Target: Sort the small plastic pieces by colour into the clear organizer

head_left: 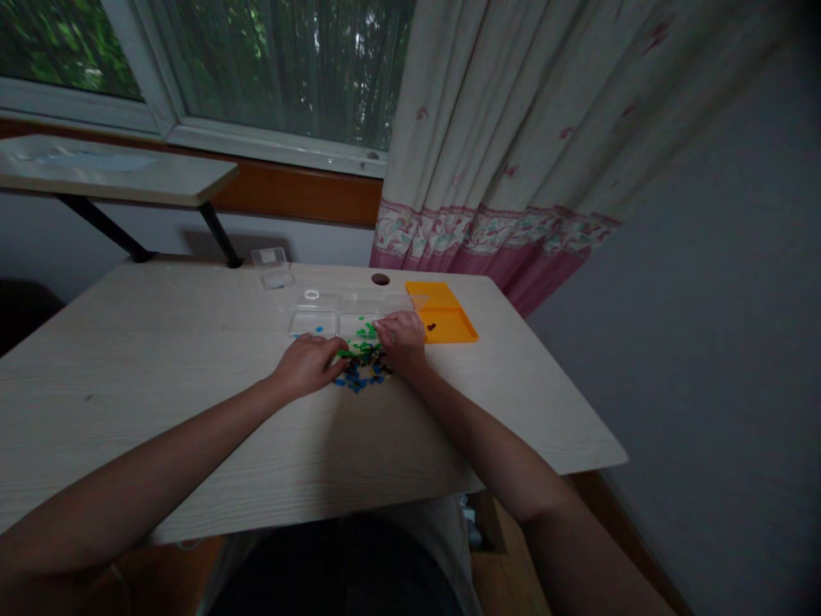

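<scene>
A loose pile of small plastic pieces (359, 378), mostly blue, green, black and yellow, lies on the table between my two hands. My left hand (309, 363) rests at the pile's left edge, its thumb and fingers apart and curved around some green pieces. On the right side, my right hand (404, 339) has its thumb and fingertips pinched together beside the green pieces (367, 332); what is between them is too small to make out. Just behind the hands sits a clear divided box (314, 322) with a blue piece (319, 329) in its left compartment.
An open orange case (452, 325) with a dark piece (431, 327) in it stands right of my right hand. A small clear box (275, 272) is at the back left, near a raised shelf (186, 184). The wooden table (244, 453) has a round hole (380, 280) near its back edge.
</scene>
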Available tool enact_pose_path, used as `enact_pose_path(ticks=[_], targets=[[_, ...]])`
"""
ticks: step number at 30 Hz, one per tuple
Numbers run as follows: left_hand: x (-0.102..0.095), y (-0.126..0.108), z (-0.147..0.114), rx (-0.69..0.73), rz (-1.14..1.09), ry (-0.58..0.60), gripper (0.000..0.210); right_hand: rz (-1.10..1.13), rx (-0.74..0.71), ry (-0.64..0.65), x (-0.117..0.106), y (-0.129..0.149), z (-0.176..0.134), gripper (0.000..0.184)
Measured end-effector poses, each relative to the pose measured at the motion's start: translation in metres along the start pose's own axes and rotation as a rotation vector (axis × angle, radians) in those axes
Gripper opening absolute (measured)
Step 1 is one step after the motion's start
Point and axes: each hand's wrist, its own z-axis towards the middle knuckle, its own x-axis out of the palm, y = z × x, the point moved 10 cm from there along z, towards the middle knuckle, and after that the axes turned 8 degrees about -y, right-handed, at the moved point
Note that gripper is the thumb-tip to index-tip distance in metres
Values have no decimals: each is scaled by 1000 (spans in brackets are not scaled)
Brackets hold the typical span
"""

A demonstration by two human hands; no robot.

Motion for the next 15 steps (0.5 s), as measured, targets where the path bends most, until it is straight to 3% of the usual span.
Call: enact_pose_path(ticks=[15], targets=[[-3, 5, -2, -31, 1, 4, 27, 30, -3, 4, 0, 1, 0, 18]])
